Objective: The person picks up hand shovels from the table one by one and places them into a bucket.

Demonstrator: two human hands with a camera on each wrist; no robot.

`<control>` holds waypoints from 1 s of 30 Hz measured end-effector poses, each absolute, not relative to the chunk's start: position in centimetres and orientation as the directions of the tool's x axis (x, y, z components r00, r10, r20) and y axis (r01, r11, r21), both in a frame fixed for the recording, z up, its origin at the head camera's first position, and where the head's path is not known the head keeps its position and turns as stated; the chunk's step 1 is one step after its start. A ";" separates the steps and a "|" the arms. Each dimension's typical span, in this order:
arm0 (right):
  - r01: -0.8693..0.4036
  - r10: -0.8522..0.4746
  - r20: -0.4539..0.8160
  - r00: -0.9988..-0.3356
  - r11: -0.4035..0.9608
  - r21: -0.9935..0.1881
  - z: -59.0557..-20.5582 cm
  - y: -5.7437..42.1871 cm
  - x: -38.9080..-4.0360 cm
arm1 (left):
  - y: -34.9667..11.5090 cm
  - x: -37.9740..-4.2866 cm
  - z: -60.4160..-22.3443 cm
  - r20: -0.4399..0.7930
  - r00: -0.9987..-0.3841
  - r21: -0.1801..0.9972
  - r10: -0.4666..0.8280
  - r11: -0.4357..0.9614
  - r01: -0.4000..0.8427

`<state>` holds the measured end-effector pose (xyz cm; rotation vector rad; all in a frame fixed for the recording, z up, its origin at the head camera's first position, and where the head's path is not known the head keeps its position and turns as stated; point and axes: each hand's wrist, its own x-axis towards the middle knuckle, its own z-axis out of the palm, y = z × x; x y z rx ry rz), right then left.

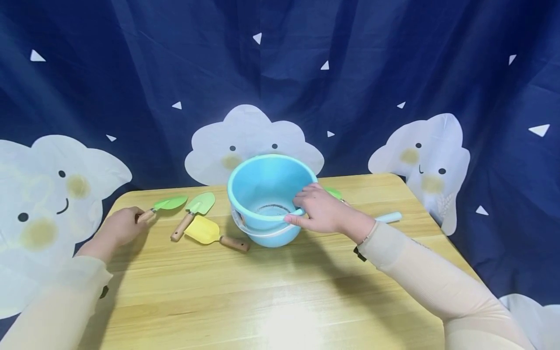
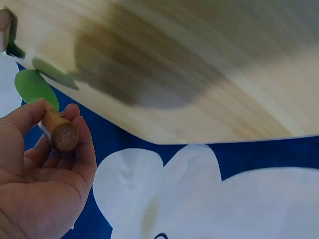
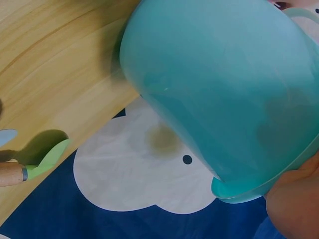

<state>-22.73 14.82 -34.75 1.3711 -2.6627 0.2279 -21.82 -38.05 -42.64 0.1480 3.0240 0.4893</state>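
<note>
My left hand (image 1: 120,226) grips a small green garden trowel (image 1: 172,202) by its wooden handle, at the table's left edge. Seen from the left wrist, the handle's round end (image 2: 65,137) pokes out between thumb and fingers, the leaf-shaped blade pointing away. With my right hand (image 1: 323,209) I hold a light blue bucket (image 1: 273,238) by its right front rim, thumb outside and fingers over the edge. Its white bail hangs down against the front wall. Inside, the bucket's floor shows a dark ring and no tools. The right wrist view is mostly filled by the bucket's wall (image 3: 214,84).
Between left hand and bucket lie a pale green trowel (image 1: 201,203) and a yellow scoop (image 1: 203,230), both wooden-handled. Right of the bucket, partly hidden by my right hand and arm, are another green trowel (image 3: 49,158) and a light blue handle (image 1: 389,217). A dark blue cloud-print curtain (image 1: 280,58) hangs behind the table.
</note>
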 end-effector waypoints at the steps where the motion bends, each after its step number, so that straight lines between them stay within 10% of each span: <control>1: -0.816 -0.795 0.190 -0.576 0.574 -0.071 -34.7 14.8 -22.7 | -38.1 -21.7 -42.3 -0.054 -0.992 0.316 0.110 0.945 0.088; 30: -0.821 -0.798 0.200 -0.568 0.566 -0.075 -34.7 14.8 -22.7 | -35.6 -20.1 -35.9 0.134 -0.976 0.191 0.172 0.962 0.196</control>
